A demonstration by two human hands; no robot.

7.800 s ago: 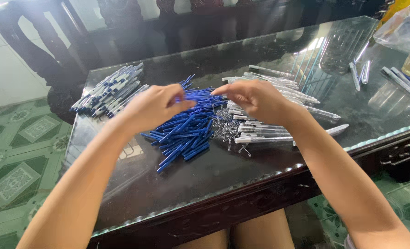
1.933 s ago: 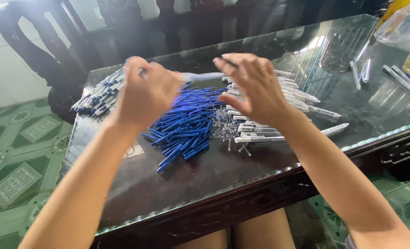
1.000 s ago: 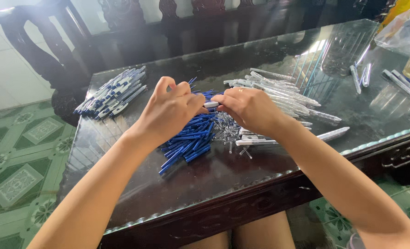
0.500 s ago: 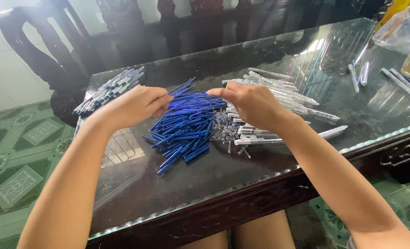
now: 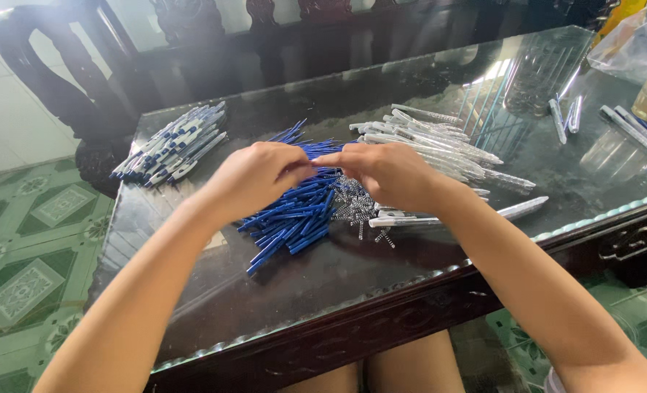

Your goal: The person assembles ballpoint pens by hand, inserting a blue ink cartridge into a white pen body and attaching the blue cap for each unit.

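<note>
Both hands, left hand (image 5: 254,175) and right hand (image 5: 389,173), meet fingertip to fingertip, fingers pinched on something small I cannot make out, above the blue pen refills (image 5: 294,211) heaped mid-bench (image 5: 302,291).

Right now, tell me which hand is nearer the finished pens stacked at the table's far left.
Left. The left hand is just right of the finished pens; the right hand is further right, over the springs.

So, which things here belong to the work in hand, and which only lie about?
In use:
- left hand
- right hand
- blue pen refills
- small springs
- clear pen barrels
- finished pens

Lying about:
- plastic bag
- dark wooden chair
</note>
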